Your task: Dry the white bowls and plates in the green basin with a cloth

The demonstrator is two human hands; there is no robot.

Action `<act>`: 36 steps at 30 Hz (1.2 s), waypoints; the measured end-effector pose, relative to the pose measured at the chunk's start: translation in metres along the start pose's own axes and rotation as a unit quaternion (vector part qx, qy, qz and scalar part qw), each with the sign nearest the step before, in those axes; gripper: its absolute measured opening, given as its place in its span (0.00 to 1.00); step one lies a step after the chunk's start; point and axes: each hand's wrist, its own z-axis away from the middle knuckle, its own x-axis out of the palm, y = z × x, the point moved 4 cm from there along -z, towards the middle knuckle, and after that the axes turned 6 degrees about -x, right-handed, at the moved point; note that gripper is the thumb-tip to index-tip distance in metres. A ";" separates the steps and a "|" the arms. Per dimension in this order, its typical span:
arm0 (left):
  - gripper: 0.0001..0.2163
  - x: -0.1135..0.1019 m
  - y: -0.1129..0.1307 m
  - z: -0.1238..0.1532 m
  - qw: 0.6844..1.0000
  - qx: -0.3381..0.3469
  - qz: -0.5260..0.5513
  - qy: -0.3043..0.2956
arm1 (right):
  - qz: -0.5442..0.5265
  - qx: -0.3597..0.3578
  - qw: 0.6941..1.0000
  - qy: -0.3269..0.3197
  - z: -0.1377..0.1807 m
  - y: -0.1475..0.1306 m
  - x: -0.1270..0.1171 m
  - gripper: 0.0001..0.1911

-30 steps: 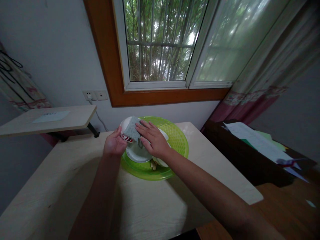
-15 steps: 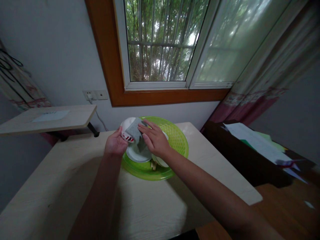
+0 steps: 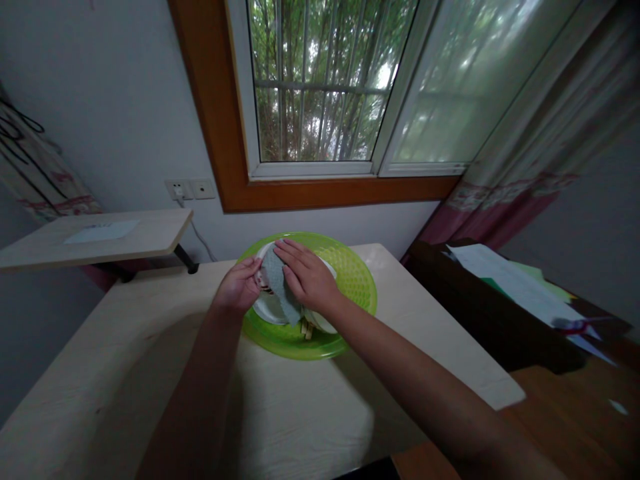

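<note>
A white bowl [image 3: 263, 279] with some reddish-and-dark pattern is being held tilted over a green basket [image 3: 300, 352], pretty much right between the two hands. It's being gripped at its left edge by the left hand [image 3: 238, 285], thumb and fingers closed on it, so that's the nearer hand. On the bowl's right side a grey cloth [image 3: 277, 277] is being pressed under the right hand [image 3: 311, 280], whose fingers are being held straight and together, not clenched; whether any cloth is being pinched beneath the palm can't be told. So the bowl is basically being sandwiched, left hand on one side, cloth and right hand on the other. The cloth's long axis is being slanted from the far fingertips down towards the near rim, slightly rightward, with its loose end being hung over a white plate [image 3: 269, 310]. Which way the bowl's mouth is being turned can't be made out. Beside the plate, a pale dish [image 3: 325, 325] is being partly hidden by the right hand and arm, near a few wooden bits [image 3: 307, 329]. The whole lot is being held up by a pale table [image 3: 295, 413], and daylight is being let in through the window [image 3: 325, 87] behind.
</note>
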 end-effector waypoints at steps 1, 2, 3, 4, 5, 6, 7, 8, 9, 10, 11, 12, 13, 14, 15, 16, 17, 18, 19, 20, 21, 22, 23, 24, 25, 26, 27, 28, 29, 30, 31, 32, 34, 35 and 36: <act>0.11 0.000 0.000 0.000 1.000 -0.002 -0.006 -0.002 | 0.001 0.013 1.000 0.008 0.000 0.002 -0.001 0.25; 0.10 0.000 0.000 0.001 1.000 -0.006 -0.010 -0.003 | 0.003 0.028 0.999 0.018 0.001 0.005 -0.002 0.25; 0.11 -0.001 0.001 0.001 1.000 -0.008 -0.013 -0.003 | 0.007 0.043 0.999 0.030 0.001 0.008 -0.003 0.24; 0.11 -0.001 0.001 0.001 1.000 -0.009 -0.016 -0.001 | 0.016 0.059 0.997 0.044 0.002 0.011 -0.004 0.23; 0.13 -0.002 0.001 0.002 1.000 -0.009 -0.020 0.001 | 0.028 0.077 0.995 0.058 0.003 0.013 -0.005 0.22; 0.14 -0.002 0.002 0.002 1.000 -0.006 -0.025 0.004 | 0.043 0.097 0.992 0.072 0.004 0.016 -0.007 0.21; 0.15 -0.003 0.002 0.002 1.000 -0.004 -0.029 0.007 | 0.056 0.114 0.988 0.083 0.004 0.018 -0.007 0.20; 0.15 -0.003 0.002 0.002 0.999 -0.002 -0.032 0.008 | 0.064 0.126 0.986 0.092 0.005 0.019 -0.008 0.19; 0.15 -0.003 0.001 0.001 0.999 -0.001 -0.033 0.007 | 0.067 0.133 0.984 0.095 0.006 0.019 -0.008 0.19; 0.15 -0.003 0.001 0.001 0.999 -0.001 -0.033 0.004 | 0.065 0.134 0.984 0.096 0.006 0.019 -0.007 0.19; 0.15 -0.003 0.000 0.000 0.999 -0.003 -0.034 0.000 | 0.059 0.129 0.985 0.094 0.005 0.018 -0.007 0.20; 0.15 -0.003 0.000 0.000 0.999 -0.005 -0.035 -0.002 | 0.052 0.120 0.987 0.094 0.005 0.016 -0.007 0.20; 0.15 -0.002 0.000 0.000 0.999 -0.007 -0.036 -0.004 | 0.047 0.110 0.988 0.094 0.005 0.014 -0.007 0.21; 0.15 -0.002 0.000 0.000 0.999 -0.006 -0.037 -0.004 | 0.042 0.099 0.990 0.094 0.004 0.012 -0.007 0.21; 0.14 -0.001 0.000 0.001 0.999 -0.004 -0.037 -0.004 | 0.039 0.085 0.991 0.094 0.004 0.010 -0.007 0.20; 0.14 0.000 0.001 0.001 0.999 -0.002 -0.035 -0.005 | 0.036 0.069 0.993 0.094 0.004 0.008 -0.008 0.20; 0.14 0.000 0.001 0.002 0.999 0.000 -0.032 -0.007 | 0.033 0.051 0.994 0.090 0.003 0.005 -0.008 0.20; 0.14 0.001 0.001 0.003 1.000 0.000 -0.028 -0.012 | 0.031 0.031 0.995 0.084 0.003 0.003 -0.008 0.20; 0.14 0.001 0.001 0.003 1.000 -0.002 -0.023 -0.020 | 0.030 0.008 0.997 0.075 0.003 0.000 -0.008 0.20; 0.14 0.001 0.001 0.003 0.999 -0.004 -0.019 -0.029 | 0.030 -0.017 0.997 0.062 0.003 -0.003 -0.008 0.20; 0.14 0.001 0.000 0.003 0.999 -0.005 -0.014 -0.037 | 0.031 -0.042 0.998 0.047 0.002 -0.006 -0.007 0.20; 0.14 0.000 0.000 0.002 0.999 -0.006 -0.011 -0.045 | 0.032 -0.065 0.997 0.030 0.002 -0.009 -0.006 0.21; 0.14 0.000 0.000 0.002 0.999 -0.005 -0.008 -0.050 | 0.034 -0.082 0.996 0.014 0.002 -0.011 -0.005 0.21; 0.15 -0.001 0.000 0.002 0.999 -0.003 -0.006 -0.053 | 0.036 -0.092 0.995 0.001 0.001 -0.013 -0.004 0.22; 0.15 -0.002 0.000 0.001 0.999 -0.001 -0.005 -0.054 | 0.038 -0.093 0.995 -0.010 0.001 -0.015 -0.003 0.22; 0.16 -0.002 0.000 0.001 0.999 0.000 -0.005 -0.053 | 0.037 -0.089 0.995 -0.019 0.000 -0.015 -0.003 0.22; 0.15 -0.002 0.000 0.001 0.999 -0.001 -0.007 -0.051 | 0.035 -0.080 0.996 -0.026 -0.001 -0.015 -0.002 0.23; 0.15 -0.002 0.000 0.001 0.999 -0.001 -0.011 -0.047 | 0.030 -0.069 0.997 -0.031 -0.002 -0.014 -0.002 0.23; 0.14 -0.002 -0.001 0.002 0.999 -0.002 -0.015 -0.044 | 0.024 -0.055 0.998 -0.033 -0.002 -0.013 -0.002 0.24; 0.13 -0.002 -0.001 0.002 0.999 -0.003 -0.021 -0.040 | 0.015 -0.040 0.999 -0.031 -0.003 -0.012 -0.002 0.24; 0.13 -0.003 -0.002 0.002 0.999 -0.004 -0.030 -0.038 | 0.005 -0.023 0.999 -0.026 -0.003 -0.009 -0.002 0.24; 0.12 -0.003 -0.003 0.003 0.999 -0.005 -0.041 -0.036 | -0.007 -0.002 1.000 -0.018 -0.003 -0.006 -0.002 0.24; 0.11 -0.005 -0.005 0.003 0.997 -0.007 -0.063 -0.034 | -0.041 0.043 0.998 0.006 -0.001 0.002 -0.003 0.24; 0.11 -0.006 -0.006 0.003 0.997 -0.007 -0.074 -0.031 | -0.063 0.067 0.996 0.020 0.001 0.008 -0.002 0.23; 0.12 -0.008 -0.006 0.003 0.996 -0.006 -0.083 -0.026 | -0.087 0.091 0.991 0.036 0.003 0.014 -0.002 0.23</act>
